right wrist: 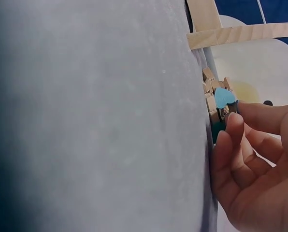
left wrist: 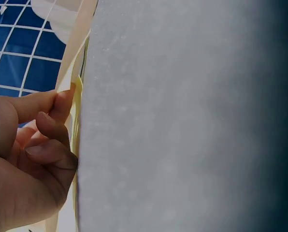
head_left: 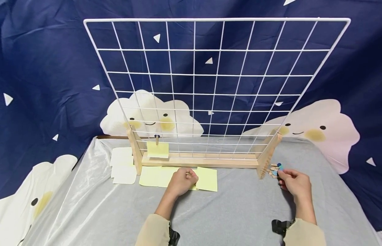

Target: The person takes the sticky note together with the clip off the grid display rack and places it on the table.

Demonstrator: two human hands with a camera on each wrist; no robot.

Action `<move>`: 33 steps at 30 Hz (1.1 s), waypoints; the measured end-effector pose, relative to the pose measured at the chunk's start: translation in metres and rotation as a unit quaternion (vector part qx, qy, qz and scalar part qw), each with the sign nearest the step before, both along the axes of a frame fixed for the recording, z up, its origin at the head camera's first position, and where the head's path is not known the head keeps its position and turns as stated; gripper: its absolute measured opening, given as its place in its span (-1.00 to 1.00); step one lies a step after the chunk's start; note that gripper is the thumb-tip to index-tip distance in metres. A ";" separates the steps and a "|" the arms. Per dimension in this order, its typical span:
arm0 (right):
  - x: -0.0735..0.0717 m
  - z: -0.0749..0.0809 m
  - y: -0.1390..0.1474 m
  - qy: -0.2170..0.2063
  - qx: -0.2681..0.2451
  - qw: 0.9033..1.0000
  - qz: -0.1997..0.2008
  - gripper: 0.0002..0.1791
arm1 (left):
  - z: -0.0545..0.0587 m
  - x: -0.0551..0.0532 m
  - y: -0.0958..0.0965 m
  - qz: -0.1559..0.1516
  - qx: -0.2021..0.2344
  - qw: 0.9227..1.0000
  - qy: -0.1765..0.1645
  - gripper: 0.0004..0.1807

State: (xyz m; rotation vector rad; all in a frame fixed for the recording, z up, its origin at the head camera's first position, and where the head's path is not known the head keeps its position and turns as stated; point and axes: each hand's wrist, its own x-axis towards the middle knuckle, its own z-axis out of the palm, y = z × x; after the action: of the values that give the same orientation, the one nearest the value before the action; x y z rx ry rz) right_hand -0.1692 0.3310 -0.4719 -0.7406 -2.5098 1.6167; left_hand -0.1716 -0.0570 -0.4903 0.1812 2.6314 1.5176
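My left hand (head_left: 182, 181) is over a row of yellow sticky notes (head_left: 149, 176) in front of the wire grid's stand. Its thumb and index finger pinch the edge of the rightmost yellow sticky note (head_left: 207, 179), which lifts slightly in the left wrist view. At the right end of the stand, my right hand (head_left: 297, 183) reaches into a small pile of wooden clothespins with blue and teal decorations. Its thumb and index finger pinch a clothespin with a dark blue decoration, mostly hidden by the fingertips. Beside it shows a light blue heart (right wrist: 224, 97) on another clothespin.
A white wire grid (head_left: 194, 74) stands in a wooden base (head_left: 200, 163). One yellow note (head_left: 158, 150) hangs low on its left side from a clothespin (head_left: 157, 139). White paper pieces (head_left: 124, 174) lie left of the base on the grey cloth (head_left: 227, 215).
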 end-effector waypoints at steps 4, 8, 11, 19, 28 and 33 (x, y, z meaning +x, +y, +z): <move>0.000 0.002 0.000 -0.002 0.022 1.000 0.004 -0.50 | 0.001 0.001 0.002 0.005 -0.034 0.999 0.023 -0.88; 0.000 0.004 -0.002 0.001 0.032 0.999 -0.005 -0.50 | 0.003 0.002 0.004 0.012 -0.058 0.997 0.042 -0.83; 0.001 0.006 -0.004 0.006 0.038 0.999 -0.012 -0.51 | 0.004 0.003 0.005 0.017 -0.072 0.996 0.051 -0.80; 0.005 0.016 -0.009 0.024 0.040 0.999 -0.019 -0.51 | 0.007 0.006 0.006 0.025 -0.078 0.995 0.053 -0.77; 0.008 0.040 -0.023 0.045 0.025 0.999 0.002 -0.54 | 0.009 0.005 0.003 0.031 -0.052 0.997 0.042 -0.79; 0.010 0.049 -0.033 0.079 0.035 0.996 0.032 -0.63 | 0.011 0.005 -0.003 0.038 -0.040 0.998 0.033 -0.82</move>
State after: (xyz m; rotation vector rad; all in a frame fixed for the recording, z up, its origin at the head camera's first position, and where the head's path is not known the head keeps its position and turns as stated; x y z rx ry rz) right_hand -0.1591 0.2976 -0.4229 -0.5095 -2.4870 1.5310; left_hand -0.1662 -0.0601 -0.4789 0.1280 2.7761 1.4485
